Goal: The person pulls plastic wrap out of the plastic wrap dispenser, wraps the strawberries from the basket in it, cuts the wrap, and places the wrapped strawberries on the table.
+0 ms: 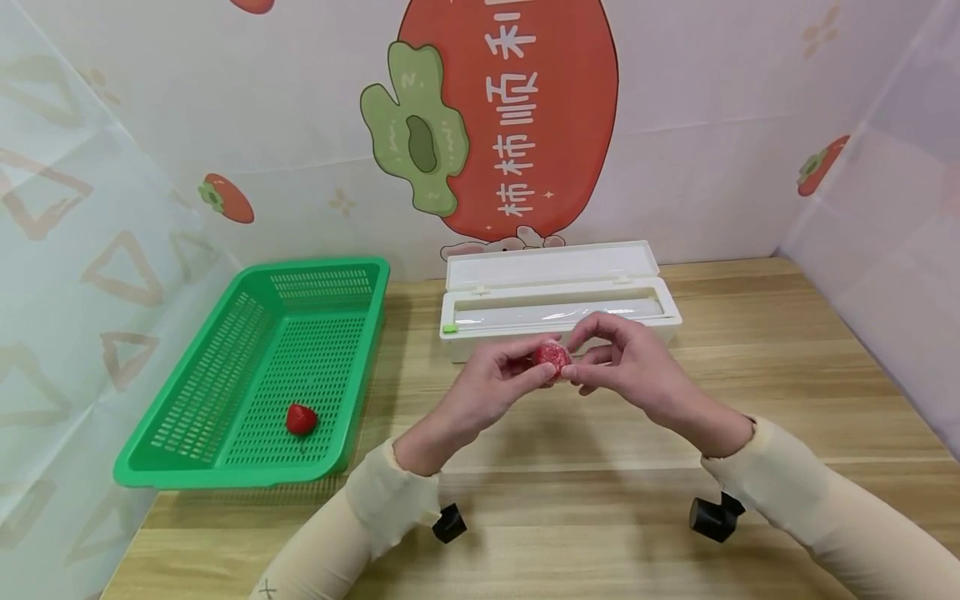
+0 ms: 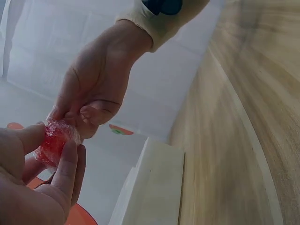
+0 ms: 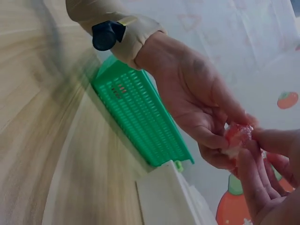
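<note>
A red strawberry [image 1: 552, 357] covered in clear plastic wrap is held up between both hands, above the front of a white cling film box [image 1: 562, 308]. My left hand [image 1: 491, 379] grips the fruit between thumb and fingers. From the other side my right hand [image 1: 633, 367] pinches it with its thumb and fingertips. Close up in the left wrist view, the wrapped strawberry [image 2: 55, 140] shows crinkled, shiny film. The right wrist view shows the strawberry [image 3: 238, 136] partly hidden by fingers. Behind the hands, the box's lid is raised and a film roll [image 1: 555, 313] lies inside.
A green plastic basket [image 1: 352, 392] stands on the left of the wooden table [image 1: 570, 525], with one red strawberry [image 1: 301, 419] in it. A printed cloth [image 1: 697, 167] hangs behind and at both sides. Black wrist devices [image 1: 714, 518] hang under the sleeves.
</note>
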Demonstrator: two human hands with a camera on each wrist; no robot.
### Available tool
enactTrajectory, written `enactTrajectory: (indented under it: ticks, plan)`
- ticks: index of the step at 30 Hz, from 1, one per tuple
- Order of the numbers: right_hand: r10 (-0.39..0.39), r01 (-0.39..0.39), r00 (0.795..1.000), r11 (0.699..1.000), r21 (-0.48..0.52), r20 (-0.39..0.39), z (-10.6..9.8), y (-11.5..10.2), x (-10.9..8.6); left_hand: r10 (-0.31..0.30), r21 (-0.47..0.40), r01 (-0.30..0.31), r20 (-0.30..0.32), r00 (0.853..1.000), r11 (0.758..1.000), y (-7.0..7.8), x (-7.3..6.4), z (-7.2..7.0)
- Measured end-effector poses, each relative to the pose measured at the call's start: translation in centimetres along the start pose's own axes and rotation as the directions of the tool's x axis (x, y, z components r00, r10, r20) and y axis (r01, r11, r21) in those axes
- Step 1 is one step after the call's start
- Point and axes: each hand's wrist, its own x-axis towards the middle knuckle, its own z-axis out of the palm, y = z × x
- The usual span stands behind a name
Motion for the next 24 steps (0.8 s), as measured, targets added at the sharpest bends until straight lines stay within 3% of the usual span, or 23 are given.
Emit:
enactTrajectory:
  ticks: [5,11,18,24]
  plan:
    - [0.038,-0.046,0.996,0.994,0.1,0.076,-0.12,0.38,0.15,0.06,0.144,-0.064,0.033,0.998,0.988,0.07,-0.14,0.23]
    - [0.004,-0.018,0.994,0.992,0.126,0.109,-0.05,0.44,0.04,0.095,0.307,-0.082,-0.028,0.995,0.948,0.43,-0.2,0.67]
    - [-0.062,0.044,0.986,0.992,0.116,0.153,-0.35,0.53,0.02,0.035,0.263,-0.019,-0.057,0.998,0.965,0.77,-0.23,0.78]
    - [-0.047,0.037,0.992,0.996,0.082,0.12,-0.37,0.59,-0.25,0.081,0.302,-0.069,-0.03,0.996,0.951,0.62,-0.32,0.94]
